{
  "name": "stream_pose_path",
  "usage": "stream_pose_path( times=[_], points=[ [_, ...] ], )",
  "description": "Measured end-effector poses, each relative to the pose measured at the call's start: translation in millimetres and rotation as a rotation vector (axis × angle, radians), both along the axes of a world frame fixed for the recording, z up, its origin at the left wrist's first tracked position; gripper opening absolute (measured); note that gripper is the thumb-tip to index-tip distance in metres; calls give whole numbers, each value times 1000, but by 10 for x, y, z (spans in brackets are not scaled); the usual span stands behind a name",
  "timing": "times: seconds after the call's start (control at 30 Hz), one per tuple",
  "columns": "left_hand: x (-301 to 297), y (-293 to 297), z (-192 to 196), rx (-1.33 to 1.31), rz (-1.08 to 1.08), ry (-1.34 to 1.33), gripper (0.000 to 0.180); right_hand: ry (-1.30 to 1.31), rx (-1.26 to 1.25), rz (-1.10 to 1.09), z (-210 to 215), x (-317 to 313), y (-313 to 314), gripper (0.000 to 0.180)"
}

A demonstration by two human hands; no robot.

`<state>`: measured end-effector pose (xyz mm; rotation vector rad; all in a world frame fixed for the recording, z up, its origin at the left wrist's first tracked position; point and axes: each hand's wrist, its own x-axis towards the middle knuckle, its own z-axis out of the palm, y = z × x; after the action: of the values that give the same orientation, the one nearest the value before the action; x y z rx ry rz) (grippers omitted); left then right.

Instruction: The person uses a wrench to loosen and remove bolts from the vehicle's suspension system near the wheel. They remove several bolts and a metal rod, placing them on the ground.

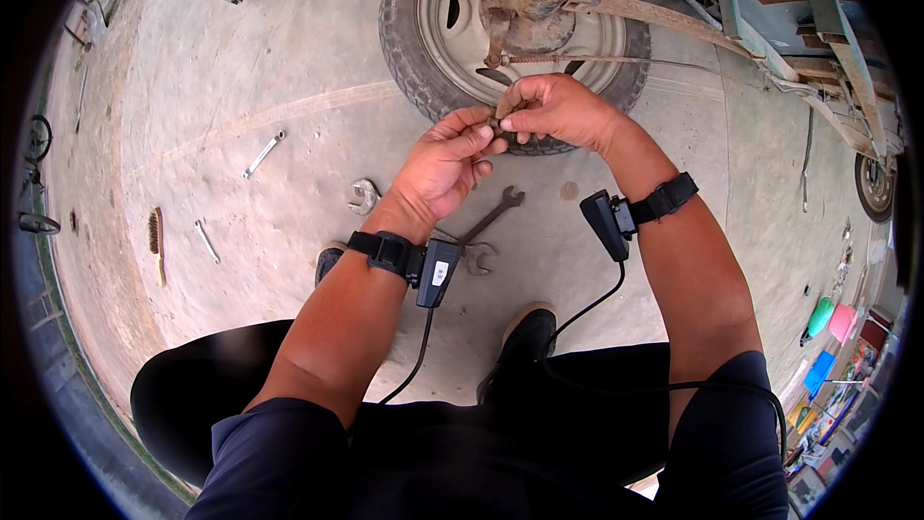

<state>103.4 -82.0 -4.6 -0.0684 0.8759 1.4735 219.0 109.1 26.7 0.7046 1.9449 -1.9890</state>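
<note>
My left hand and my right hand meet in front of a wheel. Between their fingertips is a small dark metal piece, nut-like in look but too small to name surely. The left thumb and forefinger pinch it from one side, the right thumb and forefinger from the other. Just beyond the hands stands the wheel's black tyre with its pale rim. A rusty rod with a spring runs across the rim to the right, above my right hand and apart from it.
Below my hands lie a dark open-end wrench and other large wrenches, partly hidden by my left forearm. Further left are a shiny wrench, a smaller wrench and a wire brush. Vehicle frame bars overhang the upper right.
</note>
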Motion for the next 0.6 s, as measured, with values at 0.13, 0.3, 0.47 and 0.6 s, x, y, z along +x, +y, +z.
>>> stream_pose_path(
  times=[0.13,0.3,0.47,0.6],
  points=[
    [-19,-10,-4,-7,1,-2,17,-9,3,8,-8,-27,-7,21],
    [-35,-13,3,-12,-4,-4,16,2,22,30,-37,-47,0,21],
    [-46,-18,4,-15,-18,7,16,0,23,36,-37,-65,-6,22],
    [-48,-23,-18,-16,-24,11,15,2,16,36,-48,-76,-1,23]
  ],
)
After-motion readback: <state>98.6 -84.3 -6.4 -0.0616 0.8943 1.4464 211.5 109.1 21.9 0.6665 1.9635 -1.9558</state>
